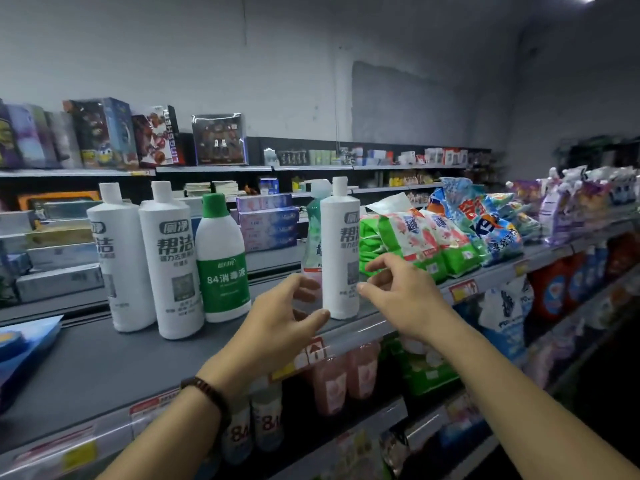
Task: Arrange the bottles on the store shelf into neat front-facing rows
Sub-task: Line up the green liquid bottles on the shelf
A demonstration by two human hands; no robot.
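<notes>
Two loosely spread hands, left hand point(284, 315) and right hand point(401, 289), gripping nothing, flank a white bottle point(341, 258) — I'd turn it from low down until its label faces front.

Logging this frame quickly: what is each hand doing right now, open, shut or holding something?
Left hand: open, spread beside the white bottle, holding nothing.
Right hand: open, loosely curled, holding nothing.
</notes>
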